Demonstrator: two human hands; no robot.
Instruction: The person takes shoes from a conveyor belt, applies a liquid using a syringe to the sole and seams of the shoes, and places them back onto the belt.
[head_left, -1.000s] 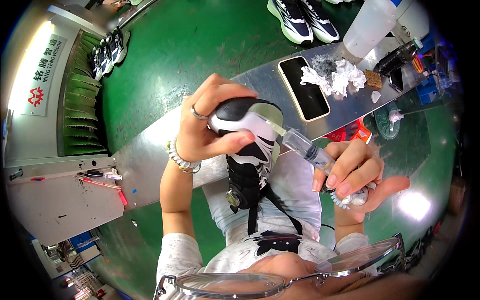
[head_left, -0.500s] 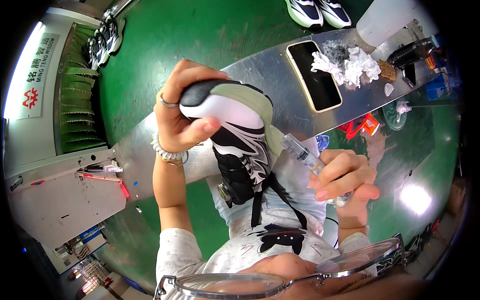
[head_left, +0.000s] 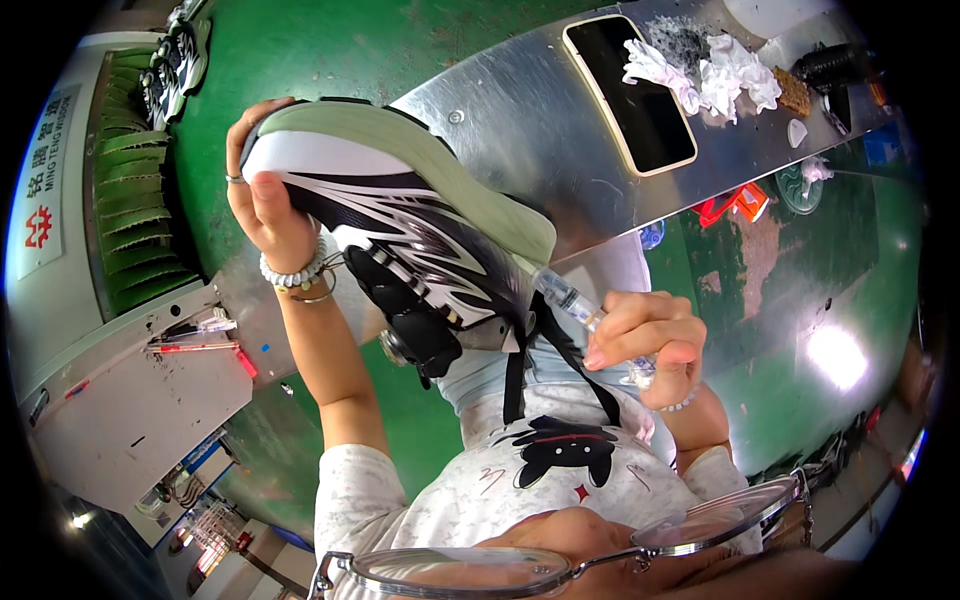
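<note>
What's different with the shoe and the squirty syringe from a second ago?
The left hand has swung the shoe to the left, so more of its side shows. The syringe in the right hand went from near the shoe's front end to its heel end. Nothing was newly grabbed or let go. The phone still lies on the metal bench.

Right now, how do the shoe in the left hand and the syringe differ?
Look: the shoe is patterned black and white with a pale green sole; the syringe is clear.
Size: the shoe is far bigger than the syringe.
Hold: the left hand grips the shoe's toe end; the right hand holds the syringe.
Shared: both are held one-handed.
</note>
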